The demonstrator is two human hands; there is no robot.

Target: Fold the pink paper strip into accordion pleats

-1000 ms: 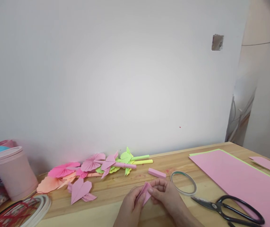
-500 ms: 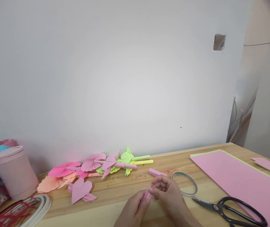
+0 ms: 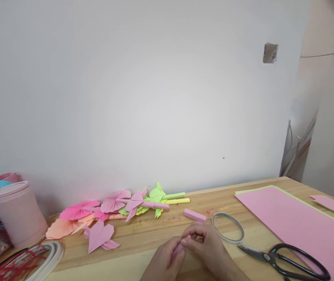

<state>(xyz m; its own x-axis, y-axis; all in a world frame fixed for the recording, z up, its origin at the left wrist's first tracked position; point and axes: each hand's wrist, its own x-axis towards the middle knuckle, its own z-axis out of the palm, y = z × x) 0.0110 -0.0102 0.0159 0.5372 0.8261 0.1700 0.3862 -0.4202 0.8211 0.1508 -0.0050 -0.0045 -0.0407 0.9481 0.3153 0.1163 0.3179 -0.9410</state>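
Between my two hands is a small folded strip of pink paper point(image 3: 177, 250), mostly covered by fingers. My left hand point(image 3: 164, 258) is closed around its lower part. My right hand point(image 3: 204, 246) pinches its upper end with thumb and curled fingers. Just beyond the hands lies a pink folded paper stick point(image 3: 195, 215). A roll of tape point(image 3: 228, 227) rests flat to the right of my right hand. Farther right are black-handled scissors point(image 3: 283, 259), blades pointing left.
Pink paper sheets point(image 3: 304, 230) cover the table's right side. Along the wall lie folded paper fans and flowers point(image 3: 115, 201) in pink, orange and green. A pink paper heart point(image 3: 99, 237) sits in front of them. At left stand a pink canister point(image 3: 19, 214) and coiled white strips point(image 3: 48, 259).
My right hand has shifted slightly left and down, its fingers closing over the top of the pink paper strip. Less of the strip shows now.
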